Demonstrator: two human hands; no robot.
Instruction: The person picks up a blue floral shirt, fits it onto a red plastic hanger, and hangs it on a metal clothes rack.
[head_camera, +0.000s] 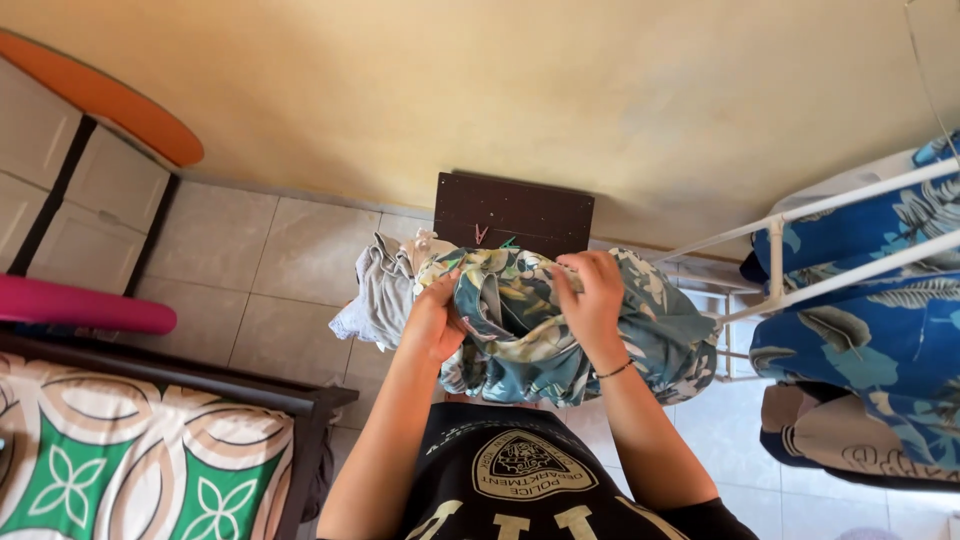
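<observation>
Head view: both hands meet over a heap of laundry in front of the person's waist; the left hand (436, 322) is closed, fingers curled into a fold of the floral cloth (520, 325), a teal and cream leaf print; the right hand (592, 292) is closed too, pinching the cloth's upper edge from above, a thin bracelet (614, 370) on its wrist; the cloth hangs bunched between and below the two hands and spills out to the right of the right hand; just left of the left hand lies a grey garment (382, 292), crumpled, touching the floral cloth; beyond the hands, against the wall, stands a dark board (515, 212) with two small pegs (481, 234) on it, one pink and one green; well off to the right of the right hand a white rack (800, 255) carries blue leaf-print fabric (880, 330); well off to the left of the left hand a patterned bed (120, 460) in green and cream; the step in hand looks like gathering the cloth and finding its edges; the next move would call for both grips to hold firm while the cloth is drawn clear of the grey garment
</observation>
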